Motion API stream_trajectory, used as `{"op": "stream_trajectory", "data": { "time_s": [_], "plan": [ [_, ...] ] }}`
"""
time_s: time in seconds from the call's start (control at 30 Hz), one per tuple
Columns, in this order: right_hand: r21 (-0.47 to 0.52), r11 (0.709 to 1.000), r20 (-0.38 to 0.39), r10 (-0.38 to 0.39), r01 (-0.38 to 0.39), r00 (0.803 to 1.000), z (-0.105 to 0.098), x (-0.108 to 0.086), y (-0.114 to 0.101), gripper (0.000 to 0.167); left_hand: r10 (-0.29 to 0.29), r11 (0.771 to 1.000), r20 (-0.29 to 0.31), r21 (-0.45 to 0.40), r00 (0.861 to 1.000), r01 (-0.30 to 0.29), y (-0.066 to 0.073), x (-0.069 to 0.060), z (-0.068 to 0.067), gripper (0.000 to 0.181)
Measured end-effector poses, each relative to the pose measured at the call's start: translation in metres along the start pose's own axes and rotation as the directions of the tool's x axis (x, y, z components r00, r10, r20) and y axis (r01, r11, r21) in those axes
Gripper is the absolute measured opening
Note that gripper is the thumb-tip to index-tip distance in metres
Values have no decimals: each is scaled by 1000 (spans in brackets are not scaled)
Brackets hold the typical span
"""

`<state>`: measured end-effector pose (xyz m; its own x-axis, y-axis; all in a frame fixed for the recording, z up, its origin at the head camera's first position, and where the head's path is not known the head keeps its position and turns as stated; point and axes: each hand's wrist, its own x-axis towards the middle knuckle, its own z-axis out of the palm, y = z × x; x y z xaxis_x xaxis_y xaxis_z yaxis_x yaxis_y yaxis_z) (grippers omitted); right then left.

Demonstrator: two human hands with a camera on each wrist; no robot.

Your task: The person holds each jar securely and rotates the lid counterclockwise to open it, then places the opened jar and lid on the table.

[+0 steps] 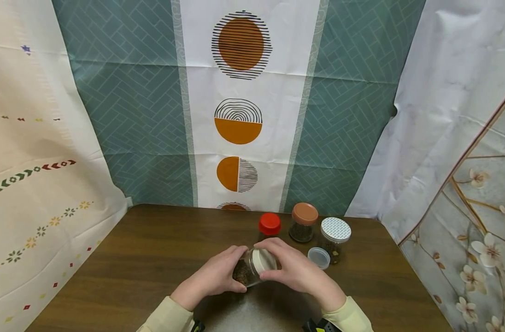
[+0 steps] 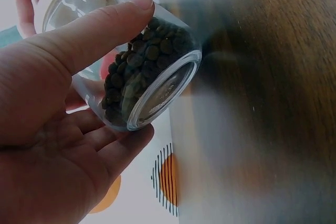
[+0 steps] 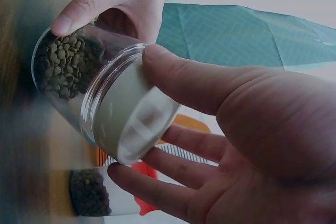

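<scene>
A clear glass jar [image 1: 241, 272] part-filled with small brown pellets is tilted above the table, its white lid [image 1: 264, 261] toward the right. The left hand [image 1: 217, 274] grips the glass body; in the left wrist view its thumb lies across the pellet-filled jar [image 2: 152, 51]. The right hand [image 1: 296, 269] holds the lid between thumb and fingers, and the right wrist view has the lid [image 3: 131, 114] on the jar's mouth.
Behind the hands stand a red-lidded jar [image 1: 270, 223], an orange-brown-lidded jar [image 1: 304, 214] and a jar with a patterned white lid [image 1: 336, 229]. A small translucent cap or cup [image 1: 319, 257] sits beside them on the wooden table [image 1: 153, 249]. Patterned cloths hang around.
</scene>
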<state>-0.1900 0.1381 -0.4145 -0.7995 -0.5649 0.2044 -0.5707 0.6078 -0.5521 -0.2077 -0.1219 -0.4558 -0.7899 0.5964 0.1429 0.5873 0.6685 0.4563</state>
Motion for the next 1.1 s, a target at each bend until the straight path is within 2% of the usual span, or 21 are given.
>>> {"op": "stream_trajectory", "data": {
  "time_s": [0.23,0.53,0.87,1.1],
  "plan": [
    [-8,999,7,-37,38,999,0,-1,-1,63,-5,1000,8,-16,1000,6,0,-1,0,89],
    [-16,999,11,-47,47,999,-2,0,-1,63,-14,1000,13,-14,1000,14,1,-1,-1,91],
    [-52,995,-22,-89,88,996,-6,-1,-1,65,-27,999,1,-26,1000,27,-4,-1,1,92],
    [-54,995,-34,-88,86,996,-7,-3,-4,65,-41,998,26,-49,999,42,-4,-4,-3,91]
  ]
}}
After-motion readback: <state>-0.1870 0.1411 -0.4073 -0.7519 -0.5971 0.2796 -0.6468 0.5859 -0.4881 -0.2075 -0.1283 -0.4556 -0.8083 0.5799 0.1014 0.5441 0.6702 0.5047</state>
